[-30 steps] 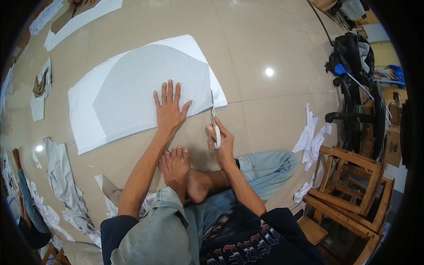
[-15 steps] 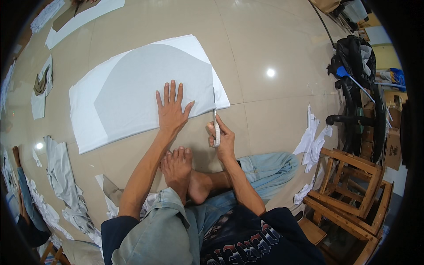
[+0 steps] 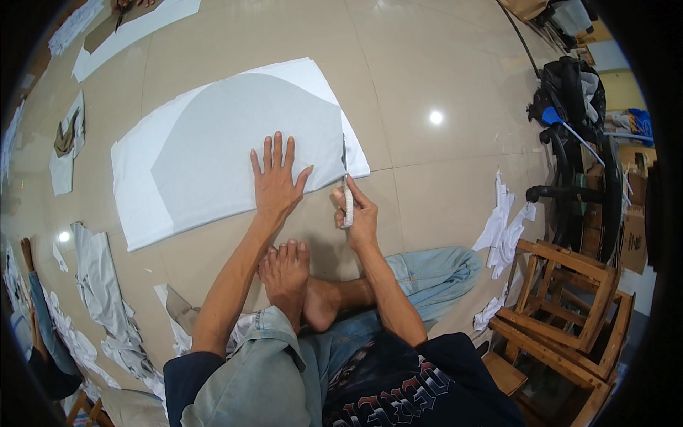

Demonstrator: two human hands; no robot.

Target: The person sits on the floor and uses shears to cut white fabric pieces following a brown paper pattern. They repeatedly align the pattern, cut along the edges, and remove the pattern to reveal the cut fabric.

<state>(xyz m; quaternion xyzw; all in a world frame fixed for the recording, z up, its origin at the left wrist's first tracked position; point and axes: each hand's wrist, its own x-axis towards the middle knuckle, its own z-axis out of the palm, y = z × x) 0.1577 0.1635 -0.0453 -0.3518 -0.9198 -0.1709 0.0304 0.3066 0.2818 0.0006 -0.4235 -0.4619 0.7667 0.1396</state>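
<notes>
On the tiled floor lies a white cloth, seemingly in layers, with a large grey pattern piece on top. My left hand rests flat on the grey piece near its front edge, fingers spread. In my right hand is a pair of scissors with light-wrapped handles. The blades reach into the cloth along the right edge of the grey piece. Whether the blades are parted is too small to make out.
Wooden stools are stacked at the right, below a black chair base. White scraps lie beside them. More cloth lies along the left. At the top left, another person's hand is over a white sheet.
My right hand and the scissors have moved slightly forward along the pattern's right edge. My left hand stays pressed in place. At the top left, the other person's hand has come further into view.
</notes>
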